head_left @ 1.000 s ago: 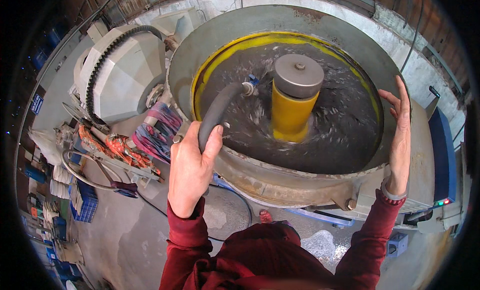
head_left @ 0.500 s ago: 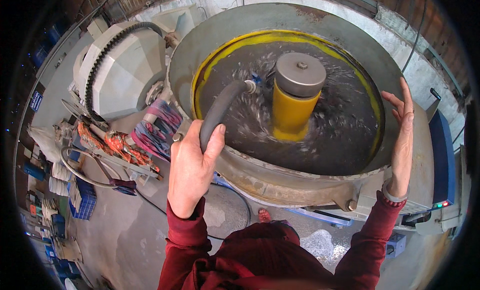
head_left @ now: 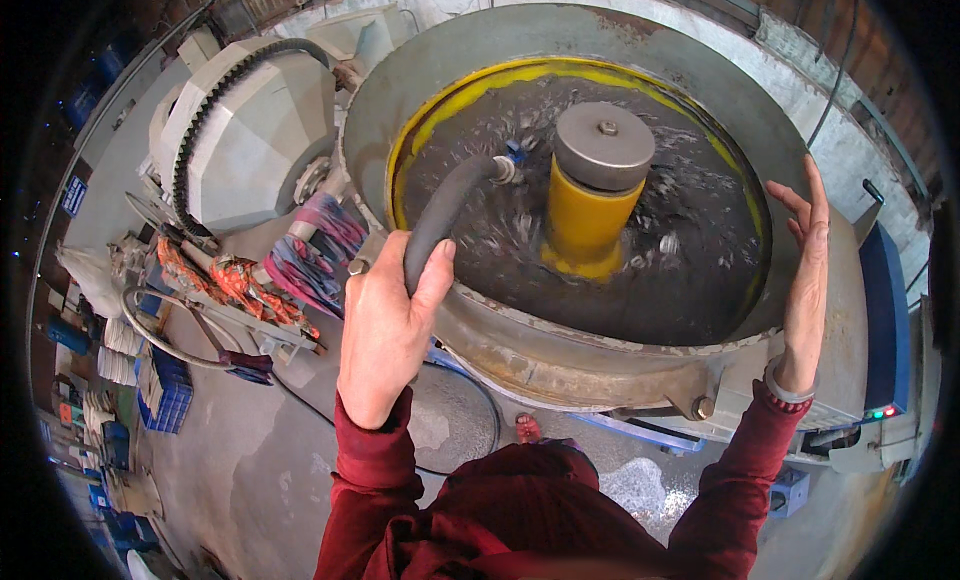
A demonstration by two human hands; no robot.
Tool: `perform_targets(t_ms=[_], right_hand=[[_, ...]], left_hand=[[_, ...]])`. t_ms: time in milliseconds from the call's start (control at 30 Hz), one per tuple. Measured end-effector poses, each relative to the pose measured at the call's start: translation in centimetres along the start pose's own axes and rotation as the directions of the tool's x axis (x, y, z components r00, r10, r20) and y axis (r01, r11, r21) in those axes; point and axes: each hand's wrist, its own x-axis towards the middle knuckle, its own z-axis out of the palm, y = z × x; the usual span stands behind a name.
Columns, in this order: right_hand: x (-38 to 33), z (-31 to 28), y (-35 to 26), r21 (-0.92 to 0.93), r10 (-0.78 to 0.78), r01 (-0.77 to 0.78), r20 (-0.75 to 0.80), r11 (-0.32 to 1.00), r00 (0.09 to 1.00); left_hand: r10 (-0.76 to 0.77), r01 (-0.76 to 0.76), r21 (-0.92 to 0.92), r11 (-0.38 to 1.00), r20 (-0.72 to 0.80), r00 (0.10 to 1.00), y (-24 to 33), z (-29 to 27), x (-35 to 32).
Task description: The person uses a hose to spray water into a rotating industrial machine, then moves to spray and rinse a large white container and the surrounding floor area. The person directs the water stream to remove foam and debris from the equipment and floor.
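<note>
In the head view, the left hand (head_left: 385, 325) is closed around a thick grey hose (head_left: 447, 215), with the thumb along its near side. The hose arches away from the hand over the near left part of a big round grey tub (head_left: 720, 75), and its far end, with a metal fitting and a small blue valve (head_left: 515, 152), is above the dark, streaky mix (head_left: 490, 250) inside. The right hand (head_left: 805, 250) is open, fingers straight and slightly parted, beside the tub's right edge; whether it touches the metal cannot be told.

A yellow post (head_left: 592, 220) with a grey metal cap (head_left: 605, 145) stands in the tub, right of the hose end, and a yellow band (head_left: 435, 115) runs around the inner wall. Left of the tub is a pale many-sided drum (head_left: 262, 130) with a toothed ring (head_left: 183, 150). Below the drum are a pink-and-blue cloth (head_left: 312, 255) and an orange cloth (head_left: 255, 285). A blue crate (head_left: 170, 395) sits on the grey floor (head_left: 260, 460) farther left. Right of the tub stands a blue panel (head_left: 884, 320).
</note>
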Motion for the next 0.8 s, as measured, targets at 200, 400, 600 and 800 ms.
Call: perform_targets(t_ms=[200, 400, 600, 800], right_hand=[[-0.05, 0.17, 0.0, -0.012, 0.011, -0.011, -0.036, 1.0, 0.999], [0.02, 0.12, -0.08, 0.003, -0.007, 0.007, -0.034, 1.0, 0.999], [0.02, 0.12, 0.02, 0.026, -0.015, 0.016, -0.028, 1.0, 0.999], [-0.12, -0.07, 0.0, 0.043, 0.004, -0.004, -0.006, 0.999, 1.0]], left_hand=[[0.01, -0.01, -0.005, 1.0, -0.012, 1.0, 0.08, 0.09, 0.01], [0.036, -0.037, -0.018, 0.999, -0.018, 0.999, -0.06, 0.09, 0.01], [0.059, -0.059, -0.01, 0.998, -0.032, 0.998, -0.19, 0.15, 0.08], [0.033, -0.033, 0.002, 0.999, -0.028, 0.999, -0.11, 0.17, 0.01]])
